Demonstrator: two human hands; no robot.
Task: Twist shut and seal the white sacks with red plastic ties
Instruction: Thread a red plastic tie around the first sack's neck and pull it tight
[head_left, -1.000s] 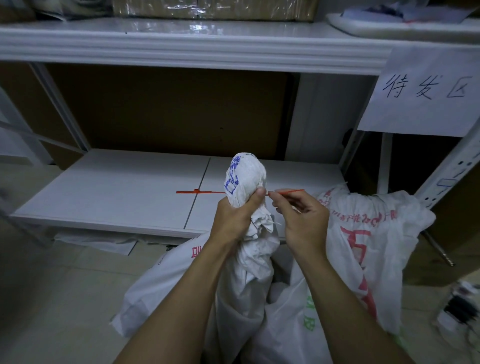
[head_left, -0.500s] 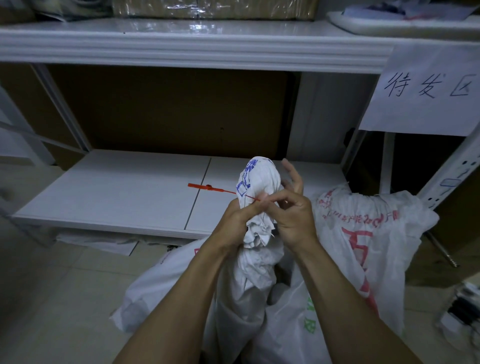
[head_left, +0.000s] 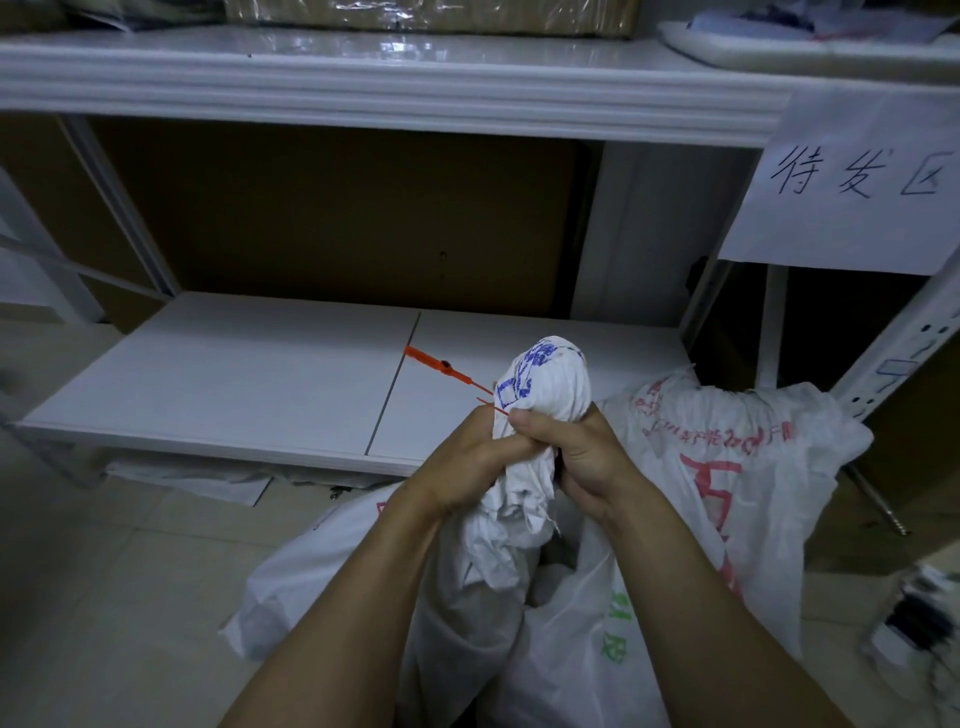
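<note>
Head view: both hands clamp the twisted neck of a white woven sack (head_left: 524, 499), crinkly fabric w/ frayed threads, its bunched top bulging round above the fists and printed in blue, not legible. Left hand (head_left: 467, 462) is wrapped tight round the neck from the left; right hand (head_left: 582, 452) is curled round it from the right, thumb pressed across the front. A thin red plastic tie (head_left: 447, 370), stiff strip w/ a flat tab end, sticks out up-left from btwn the thumbs, over the smooth white lower shelf (head_left: 234, 384). Just right sits a second white sack (head_left: 737, 467), thinner, glossy, w/ red characters, partly readable only. Paper sign (head_left: 852, 182) hangs top right, handwritten 待发区
</note>
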